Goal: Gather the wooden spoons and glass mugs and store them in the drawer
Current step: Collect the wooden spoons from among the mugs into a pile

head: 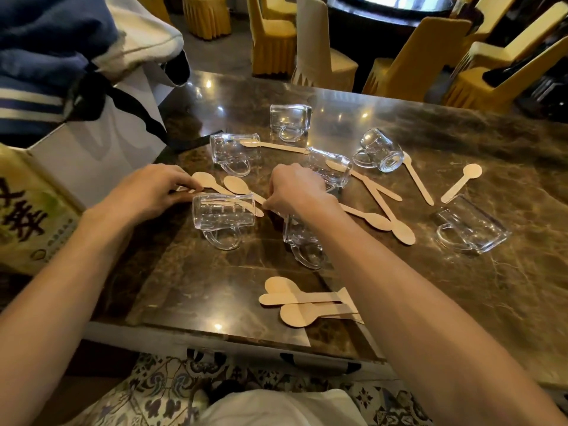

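Several glass mugs lie on their sides on the brown marble counter (215, 290), among them one near my hands (223, 214), one at the back (290, 117) and one at the right (471, 226). Flat wooden spoons are scattered between them; a small pile (302, 298) lies near the front edge. My left hand (150, 190) pinches the handle of a wooden spoon (206, 179) lying behind the near mug. My right hand (295, 187) has its fingertips on the handle end of another spoon (236, 184). The drawer front (239, 353) shows under the counter edge.
A white paper bag with black ribbon (101, 142) and folded blue-and-white cloth (46, 56) stand at the left, beside a printed box (27, 216). Yellow-covered chairs (273, 35) line the far side. Patterned floor shows below.
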Action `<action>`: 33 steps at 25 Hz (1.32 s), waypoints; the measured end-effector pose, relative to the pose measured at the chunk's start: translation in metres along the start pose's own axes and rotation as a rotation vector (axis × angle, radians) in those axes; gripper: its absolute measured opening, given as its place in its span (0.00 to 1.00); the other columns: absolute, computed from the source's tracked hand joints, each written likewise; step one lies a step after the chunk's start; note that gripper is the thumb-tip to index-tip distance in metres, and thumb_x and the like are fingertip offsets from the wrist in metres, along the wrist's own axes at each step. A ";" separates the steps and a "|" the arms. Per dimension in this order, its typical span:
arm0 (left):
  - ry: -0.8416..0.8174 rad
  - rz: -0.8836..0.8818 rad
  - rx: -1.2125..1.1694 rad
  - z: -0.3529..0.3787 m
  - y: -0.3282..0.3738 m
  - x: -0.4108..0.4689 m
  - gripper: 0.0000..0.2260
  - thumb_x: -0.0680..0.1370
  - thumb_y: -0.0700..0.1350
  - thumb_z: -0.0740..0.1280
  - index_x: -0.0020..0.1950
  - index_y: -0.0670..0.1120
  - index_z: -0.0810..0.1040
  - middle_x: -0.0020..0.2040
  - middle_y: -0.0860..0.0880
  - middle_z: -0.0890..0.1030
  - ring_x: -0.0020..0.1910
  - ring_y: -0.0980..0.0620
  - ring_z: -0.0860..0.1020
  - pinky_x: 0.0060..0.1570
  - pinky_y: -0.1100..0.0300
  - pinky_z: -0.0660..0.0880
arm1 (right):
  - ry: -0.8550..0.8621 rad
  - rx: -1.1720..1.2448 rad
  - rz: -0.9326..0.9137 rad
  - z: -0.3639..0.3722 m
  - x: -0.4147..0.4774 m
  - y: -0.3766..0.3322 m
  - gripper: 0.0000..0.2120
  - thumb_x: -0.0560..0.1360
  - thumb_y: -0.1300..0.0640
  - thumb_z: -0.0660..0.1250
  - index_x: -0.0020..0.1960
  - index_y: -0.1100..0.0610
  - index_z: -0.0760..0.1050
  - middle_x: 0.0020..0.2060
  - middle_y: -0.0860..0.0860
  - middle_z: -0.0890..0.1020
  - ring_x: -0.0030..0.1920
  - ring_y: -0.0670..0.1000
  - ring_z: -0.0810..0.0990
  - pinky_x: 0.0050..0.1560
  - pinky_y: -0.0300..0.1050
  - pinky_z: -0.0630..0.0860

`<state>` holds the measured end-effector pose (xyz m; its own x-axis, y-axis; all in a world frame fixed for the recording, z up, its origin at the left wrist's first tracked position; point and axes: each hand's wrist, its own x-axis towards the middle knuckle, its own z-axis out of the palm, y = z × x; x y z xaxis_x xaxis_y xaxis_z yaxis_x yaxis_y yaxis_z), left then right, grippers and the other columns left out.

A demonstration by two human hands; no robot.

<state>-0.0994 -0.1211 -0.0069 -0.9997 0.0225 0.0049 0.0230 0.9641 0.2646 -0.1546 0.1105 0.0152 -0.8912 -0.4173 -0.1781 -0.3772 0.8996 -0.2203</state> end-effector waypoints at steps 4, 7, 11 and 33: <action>0.002 0.005 0.017 0.000 -0.005 0.002 0.09 0.74 0.50 0.69 0.53 0.58 0.81 0.57 0.53 0.79 0.53 0.47 0.75 0.47 0.50 0.74 | 0.041 0.013 0.023 0.004 0.004 -0.004 0.10 0.73 0.59 0.69 0.54 0.58 0.76 0.47 0.55 0.80 0.44 0.57 0.76 0.41 0.50 0.72; 0.009 0.008 -0.006 0.001 -0.008 0.000 0.07 0.74 0.49 0.69 0.51 0.58 0.80 0.53 0.52 0.79 0.49 0.48 0.75 0.45 0.52 0.73 | 0.025 0.051 0.054 0.004 0.005 -0.005 0.11 0.72 0.59 0.70 0.54 0.58 0.76 0.45 0.55 0.78 0.46 0.57 0.76 0.42 0.50 0.72; 0.002 0.007 -0.033 0.000 -0.006 -0.001 0.05 0.73 0.50 0.70 0.47 0.59 0.79 0.49 0.53 0.79 0.45 0.51 0.73 0.42 0.53 0.72 | 0.027 0.071 0.077 0.005 0.007 -0.007 0.10 0.72 0.60 0.69 0.52 0.57 0.76 0.45 0.54 0.78 0.45 0.57 0.76 0.42 0.50 0.72; 0.164 0.358 -0.420 -0.062 0.093 -0.038 0.12 0.68 0.49 0.69 0.50 0.51 0.82 0.44 0.53 0.82 0.42 0.62 0.79 0.43 0.74 0.72 | 0.516 0.332 -0.053 -0.064 -0.090 0.039 0.05 0.70 0.51 0.74 0.43 0.46 0.79 0.34 0.39 0.79 0.36 0.39 0.78 0.37 0.36 0.75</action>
<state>-0.0592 -0.0491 0.0772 -0.9178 0.2544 0.3048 0.3907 0.7153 0.5795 -0.1052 0.1918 0.0844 -0.9117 -0.2694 0.3101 -0.3996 0.7565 -0.5178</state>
